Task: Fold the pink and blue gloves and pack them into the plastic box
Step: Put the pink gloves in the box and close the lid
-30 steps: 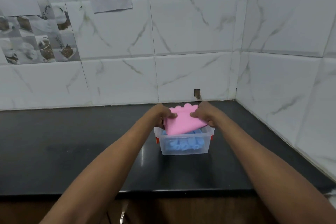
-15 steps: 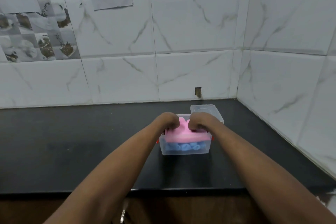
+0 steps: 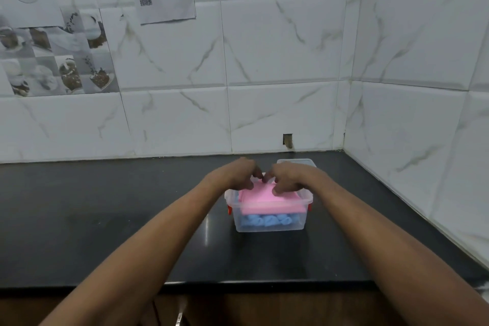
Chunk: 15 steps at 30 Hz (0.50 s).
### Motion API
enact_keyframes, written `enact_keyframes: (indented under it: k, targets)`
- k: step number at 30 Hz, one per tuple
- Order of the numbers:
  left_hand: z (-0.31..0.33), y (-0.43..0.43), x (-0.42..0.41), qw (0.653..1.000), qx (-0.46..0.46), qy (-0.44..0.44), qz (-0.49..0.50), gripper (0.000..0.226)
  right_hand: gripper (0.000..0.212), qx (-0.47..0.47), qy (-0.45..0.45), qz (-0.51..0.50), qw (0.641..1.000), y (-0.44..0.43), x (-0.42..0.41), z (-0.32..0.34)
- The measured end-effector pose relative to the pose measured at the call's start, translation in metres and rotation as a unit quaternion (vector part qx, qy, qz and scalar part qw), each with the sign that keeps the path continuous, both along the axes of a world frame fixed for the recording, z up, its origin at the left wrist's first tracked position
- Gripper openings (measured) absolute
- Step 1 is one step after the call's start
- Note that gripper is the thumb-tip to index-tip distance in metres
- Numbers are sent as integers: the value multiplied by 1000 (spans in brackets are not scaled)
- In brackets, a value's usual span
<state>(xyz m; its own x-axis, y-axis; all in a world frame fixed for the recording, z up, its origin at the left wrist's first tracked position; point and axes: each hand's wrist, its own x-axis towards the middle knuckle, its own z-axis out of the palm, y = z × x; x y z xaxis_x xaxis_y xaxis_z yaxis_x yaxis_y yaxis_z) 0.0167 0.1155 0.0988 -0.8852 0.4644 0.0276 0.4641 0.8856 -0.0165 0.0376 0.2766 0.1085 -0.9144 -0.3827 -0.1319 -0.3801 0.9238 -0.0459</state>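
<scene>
A clear plastic box [image 3: 268, 226] with red side clips stands on the black counter, right of centre. The folded blue glove [image 3: 268, 220] lies at its bottom, its fingertips showing through the front wall. The folded pink glove [image 3: 264, 201] lies flat on top of it, level with the rim. My left hand [image 3: 238, 173] and my right hand [image 3: 287, 178] are over the far half of the box, fingers curled down onto the pink glove's far edge, fingertips nearly meeting. Whether they pinch it or only press it is hidden.
The box's clear lid [image 3: 297, 163] lies on the counter just behind the box. Tiled walls close the back and the right side, forming a corner. The counter's front edge [image 3: 238, 284] runs below my forearms. Papers hang on the back wall at upper left.
The pink glove went from held tilted above the box to lying flat inside it. My hands came down with it and now rest on its far edge.
</scene>
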Motion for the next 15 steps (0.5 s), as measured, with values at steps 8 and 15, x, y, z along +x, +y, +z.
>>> enact_keyframes:
  k: [8, 15]
  targets:
    - [-25, 12, 5, 997, -81, -15, 9, 21, 56, 66, -22, 19, 997, 0, -11, -21]
    - [-35, 16, 1, 998, -42, -13, 48, 21, 64, 67, -76, -13, 995, -4, -17, -28]
